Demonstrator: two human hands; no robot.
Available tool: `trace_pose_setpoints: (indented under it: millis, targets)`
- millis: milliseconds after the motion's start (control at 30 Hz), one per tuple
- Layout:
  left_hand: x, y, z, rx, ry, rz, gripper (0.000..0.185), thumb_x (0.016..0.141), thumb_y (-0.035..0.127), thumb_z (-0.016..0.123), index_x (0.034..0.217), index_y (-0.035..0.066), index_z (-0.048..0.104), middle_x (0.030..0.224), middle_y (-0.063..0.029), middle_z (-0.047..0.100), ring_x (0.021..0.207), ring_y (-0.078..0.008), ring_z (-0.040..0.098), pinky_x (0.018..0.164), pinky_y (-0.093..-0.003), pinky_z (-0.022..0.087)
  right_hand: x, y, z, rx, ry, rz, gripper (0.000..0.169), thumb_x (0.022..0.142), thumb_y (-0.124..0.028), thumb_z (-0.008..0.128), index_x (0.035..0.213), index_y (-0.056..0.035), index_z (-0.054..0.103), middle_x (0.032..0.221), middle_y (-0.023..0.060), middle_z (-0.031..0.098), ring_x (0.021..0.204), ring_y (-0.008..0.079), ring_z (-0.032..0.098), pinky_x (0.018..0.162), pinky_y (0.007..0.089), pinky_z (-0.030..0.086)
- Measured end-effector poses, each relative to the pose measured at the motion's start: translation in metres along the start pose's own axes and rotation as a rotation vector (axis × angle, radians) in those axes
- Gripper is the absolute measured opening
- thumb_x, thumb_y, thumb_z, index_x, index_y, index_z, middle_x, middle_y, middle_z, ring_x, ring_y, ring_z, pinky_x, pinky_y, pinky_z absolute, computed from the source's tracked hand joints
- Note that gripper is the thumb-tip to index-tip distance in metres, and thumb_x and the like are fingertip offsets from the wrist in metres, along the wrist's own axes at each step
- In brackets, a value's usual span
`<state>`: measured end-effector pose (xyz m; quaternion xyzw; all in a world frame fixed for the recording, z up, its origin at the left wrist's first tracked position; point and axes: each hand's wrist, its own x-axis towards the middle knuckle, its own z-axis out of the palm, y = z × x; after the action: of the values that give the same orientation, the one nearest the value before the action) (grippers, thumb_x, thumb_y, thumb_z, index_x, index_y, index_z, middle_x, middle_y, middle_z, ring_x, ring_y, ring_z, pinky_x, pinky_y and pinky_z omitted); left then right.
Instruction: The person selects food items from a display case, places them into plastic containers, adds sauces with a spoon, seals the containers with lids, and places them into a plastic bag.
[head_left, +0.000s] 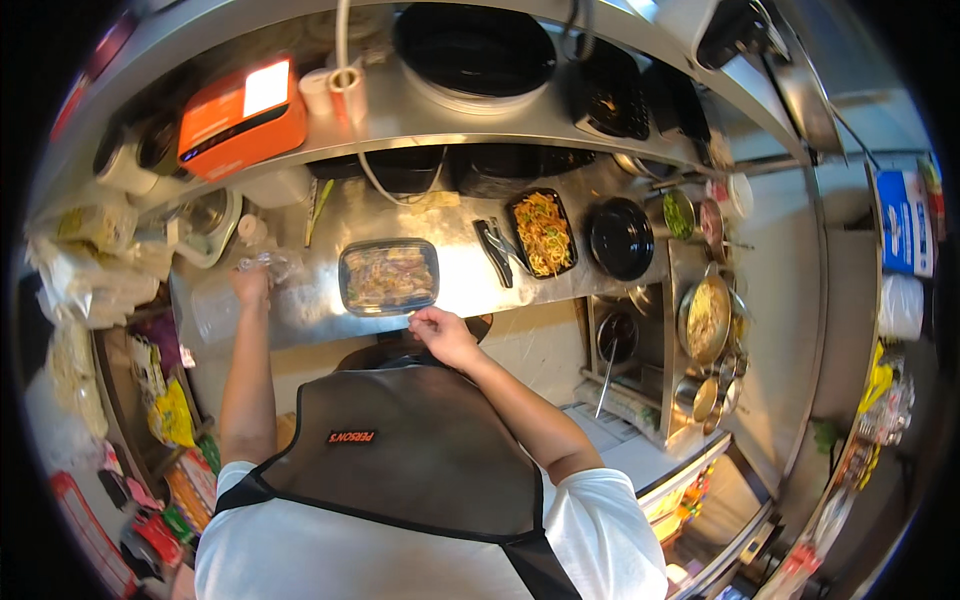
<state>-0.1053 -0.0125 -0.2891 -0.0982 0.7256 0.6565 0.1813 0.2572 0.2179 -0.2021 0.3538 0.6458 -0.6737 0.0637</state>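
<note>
My left hand (251, 285) is over the left part of the steel counter (465, 289), its fingers on a crumpled piece of clear plastic (279, 264). Directly ahead lies a black takeaway container (343, 281) of sliced, cooked-looking food (390, 277), apparently under a clear lid. By its near right corner is my right hand (448, 335), fingers curled in; I make out nothing held there. Further right, metal tongs with black handles (495, 253) lie beside a black tray of noodles (543, 232). A stack of round black bowls (622, 238) stands beyond.
Overhead, a steel shelf (450, 139) carries an orange label printer (244, 124) and black containers (476, 49). A kitchen scale (210, 225) and plastic bags (90, 274) crowd the left. Pots (696, 397) and a pan of food (706, 319) stand right, beside chopped greens (678, 215).
</note>
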Motion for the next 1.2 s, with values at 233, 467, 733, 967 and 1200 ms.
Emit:
trace_pose_setpoints:
  millis: [233, 467, 733, 967, 1200]
  targets:
    - [-0.030, -0.004, -0.032, 0.707, 0.222, 0.550, 0.058, 0.081, 0.016, 0.082, 0.128, 0.001, 0.052, 0.123, -0.0188, 0.059, 0.117, -0.0373, 0.058, 0.099, -0.0491, 0.049, -0.049, 0.013, -0.023, -0.149, 0.246, -0.037, 0.020, 0.099, -0.016, 0.067, 0.113, -0.0010, 0.071, 0.092, 0.0064, 0.075, 0.085, 0.0121, 0.071, 0.077, 0.0283, 0.056]
    - [-0.094, -0.040, -0.083, 1.380, 0.225, 0.384, 0.032, 0.091, 0.021, 0.072, 0.116, 0.004, 0.063, 0.123, -0.0206, 0.061, 0.114, -0.0434, 0.058, 0.098, -0.0489, 0.048, -0.055, 0.093, -0.050, -0.068, 0.390, 0.006, 0.023, 0.094, -0.024, 0.071, 0.107, -0.0053, 0.075, 0.096, 0.0125, 0.077, 0.090, 0.0246, 0.075, 0.084, 0.0368, 0.058]
    - [-0.142, -0.033, -0.136, 1.027, 0.598, 0.724, 0.023, 0.101, 0.017, 0.060, 0.116, 0.001, 0.063, 0.115, -0.0185, 0.065, 0.107, -0.0377, 0.063, 0.093, -0.0445, 0.050, -0.066, 0.006, -0.073, -0.274, 0.295, -0.188, 0.022, 0.095, -0.023, 0.070, 0.106, -0.0042, 0.073, 0.096, 0.0149, 0.075, 0.087, 0.0289, 0.073, 0.081, 0.0384, 0.058]
    - [-0.249, 0.108, -0.073, 0.629, 0.236, 1.047, 0.006, 0.105, 0.007, 0.055, 0.106, 0.001, 0.053, 0.104, -0.0158, 0.064, 0.095, -0.0287, 0.066, 0.083, -0.0370, 0.056, -0.068, -0.013, -0.092, -0.095, 0.126, -0.312, 0.040, 0.094, -0.021, 0.075, 0.127, -0.0013, 0.064, 0.107, 0.0124, 0.073, 0.089, 0.0192, 0.072, 0.080, 0.0332, 0.058]
    - [-0.307, 0.114, 0.123, 0.157, -0.501, 0.222, 0.009, 0.107, 0.010, 0.052, 0.108, 0.002, 0.052, 0.102, -0.0085, 0.059, 0.093, -0.0199, 0.068, 0.080, -0.0363, 0.063, -0.065, 0.038, -0.121, 0.217, 0.158, -0.298, 0.064, 0.098, -0.012, 0.069, 0.153, -0.0057, 0.037, 0.134, 0.0166, 0.060, 0.101, 0.0207, 0.070, 0.086, 0.0342, 0.060]
